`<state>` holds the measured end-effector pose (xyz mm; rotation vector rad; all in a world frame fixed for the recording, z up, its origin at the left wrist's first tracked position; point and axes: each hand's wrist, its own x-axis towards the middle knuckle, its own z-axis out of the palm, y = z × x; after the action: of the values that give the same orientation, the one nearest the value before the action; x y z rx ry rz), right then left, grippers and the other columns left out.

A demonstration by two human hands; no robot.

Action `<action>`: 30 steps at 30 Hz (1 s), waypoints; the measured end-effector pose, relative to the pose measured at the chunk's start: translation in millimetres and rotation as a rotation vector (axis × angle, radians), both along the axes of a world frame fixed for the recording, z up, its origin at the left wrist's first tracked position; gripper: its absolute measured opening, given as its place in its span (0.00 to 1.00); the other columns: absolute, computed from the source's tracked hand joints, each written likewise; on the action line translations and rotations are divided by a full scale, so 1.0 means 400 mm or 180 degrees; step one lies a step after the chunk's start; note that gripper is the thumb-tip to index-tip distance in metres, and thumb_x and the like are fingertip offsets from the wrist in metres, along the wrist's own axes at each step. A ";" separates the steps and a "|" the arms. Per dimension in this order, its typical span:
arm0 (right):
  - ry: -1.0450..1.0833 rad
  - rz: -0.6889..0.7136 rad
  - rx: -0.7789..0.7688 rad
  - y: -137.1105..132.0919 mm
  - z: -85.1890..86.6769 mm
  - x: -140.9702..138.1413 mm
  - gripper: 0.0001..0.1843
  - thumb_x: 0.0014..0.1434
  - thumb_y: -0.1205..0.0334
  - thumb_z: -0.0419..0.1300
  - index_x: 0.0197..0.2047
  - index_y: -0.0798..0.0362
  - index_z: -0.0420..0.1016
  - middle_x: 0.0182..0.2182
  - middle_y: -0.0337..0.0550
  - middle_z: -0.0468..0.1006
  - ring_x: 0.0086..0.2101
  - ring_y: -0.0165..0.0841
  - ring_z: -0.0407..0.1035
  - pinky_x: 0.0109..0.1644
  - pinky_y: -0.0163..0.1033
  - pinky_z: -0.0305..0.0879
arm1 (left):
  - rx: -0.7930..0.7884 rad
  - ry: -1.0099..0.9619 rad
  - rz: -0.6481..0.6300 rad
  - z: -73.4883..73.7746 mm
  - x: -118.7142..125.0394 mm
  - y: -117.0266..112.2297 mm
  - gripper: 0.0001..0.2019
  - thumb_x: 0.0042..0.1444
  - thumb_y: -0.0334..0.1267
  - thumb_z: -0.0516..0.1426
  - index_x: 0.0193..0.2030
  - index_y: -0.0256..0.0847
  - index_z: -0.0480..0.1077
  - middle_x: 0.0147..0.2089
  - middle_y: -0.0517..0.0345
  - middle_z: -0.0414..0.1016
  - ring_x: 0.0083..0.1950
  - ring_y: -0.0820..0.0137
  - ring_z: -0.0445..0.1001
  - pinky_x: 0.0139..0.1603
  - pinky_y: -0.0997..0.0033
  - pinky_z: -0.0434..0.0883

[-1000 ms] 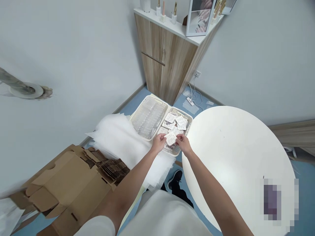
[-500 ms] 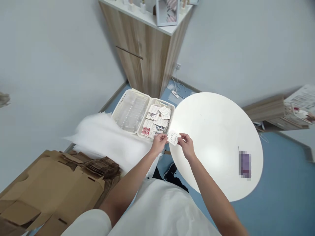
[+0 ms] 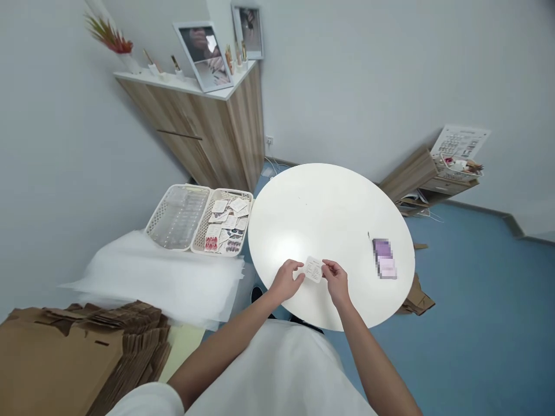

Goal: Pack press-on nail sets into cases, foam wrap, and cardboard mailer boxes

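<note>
No word, number or brand can be read. Toward five o'clock from the view's middle, a white card (image 3: 313,270) bears rows of print too small to decipher; cards (image 3: 229,222) in the basket (image 3: 200,233) near nine o'clock and a board (image 3: 462,140) near two are likewise illegible.

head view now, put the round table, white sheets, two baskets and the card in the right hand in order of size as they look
1. Round table
2. White sheets
3. Left basket and right basket: too alike to rank
4. Card in the right hand
</note>
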<state>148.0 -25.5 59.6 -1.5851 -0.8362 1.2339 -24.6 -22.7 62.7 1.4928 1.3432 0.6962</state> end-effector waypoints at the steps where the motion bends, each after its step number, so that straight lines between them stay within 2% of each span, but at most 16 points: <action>1: 0.0003 0.0008 -0.0004 -0.010 0.000 0.027 0.16 0.45 0.53 0.59 0.35 0.53 0.71 0.30 0.43 0.73 0.30 0.32 0.67 0.35 0.40 0.65 | 0.0000 0.0025 -0.0071 0.002 0.033 -0.011 0.15 0.49 0.40 0.54 0.45 0.44 0.67 0.47 0.52 0.66 0.46 0.65 0.67 0.42 0.68 0.68; 6: 0.0139 0.0049 0.0046 -0.044 -0.005 0.138 0.15 0.44 0.54 0.60 0.34 0.54 0.71 0.26 0.40 0.71 0.27 0.30 0.66 0.33 0.38 0.65 | -0.0268 0.0026 -0.0129 0.001 0.175 -0.063 0.22 0.45 0.45 0.57 0.48 0.43 0.65 0.51 0.51 0.64 0.47 0.63 0.67 0.41 0.67 0.68; 11: 0.0334 0.0264 -0.0005 -0.053 0.000 0.196 0.17 0.42 0.51 0.60 0.33 0.55 0.71 0.21 0.38 0.69 0.25 0.30 0.65 0.30 0.38 0.65 | -0.0491 0.0044 0.0092 0.005 0.252 -0.093 0.29 0.38 0.49 0.61 0.47 0.41 0.64 0.50 0.48 0.66 0.44 0.64 0.69 0.36 0.69 0.68; 16: 0.0427 0.0473 0.0077 -0.050 0.019 0.214 0.16 0.42 0.53 0.60 0.32 0.55 0.70 0.20 0.35 0.66 0.20 0.25 0.61 0.26 0.35 0.62 | -0.0619 0.0053 0.0338 0.012 0.283 -0.096 0.25 0.40 0.49 0.60 0.44 0.40 0.64 0.44 0.51 0.69 0.38 0.68 0.70 0.33 0.72 0.67; 24: 0.0286 0.0798 0.0174 -0.049 0.016 0.245 0.16 0.42 0.51 0.61 0.32 0.53 0.71 0.21 0.36 0.67 0.21 0.25 0.59 0.26 0.34 0.58 | -0.0671 -0.0261 0.0620 0.001 0.314 -0.100 0.27 0.33 0.45 0.64 0.42 0.40 0.64 0.44 0.50 0.68 0.40 0.67 0.69 0.34 0.71 0.67; 27: 0.0148 0.0962 0.0205 -0.043 0.014 0.277 0.18 0.45 0.50 0.58 0.36 0.52 0.72 0.30 0.41 0.71 0.29 0.29 0.63 0.32 0.36 0.60 | -0.0862 -0.0690 0.0577 -0.002 0.315 -0.095 0.25 0.35 0.41 0.64 0.42 0.39 0.63 0.43 0.51 0.68 0.39 0.69 0.69 0.37 0.70 0.67; 30: 0.0342 0.1194 -0.0093 -0.036 0.011 0.301 0.20 0.50 0.48 0.54 0.44 0.48 0.69 0.42 0.44 0.70 0.39 0.33 0.65 0.38 0.37 0.61 | -0.1329 -0.1479 0.0343 0.006 0.314 -0.088 0.19 0.42 0.40 0.61 0.41 0.38 0.64 0.42 0.51 0.69 0.40 0.70 0.70 0.40 0.68 0.67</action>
<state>268.5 -40.1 64.0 -1.4093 -1.0826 1.5866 101.1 -57.9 65.0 0.8658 1.1247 0.7230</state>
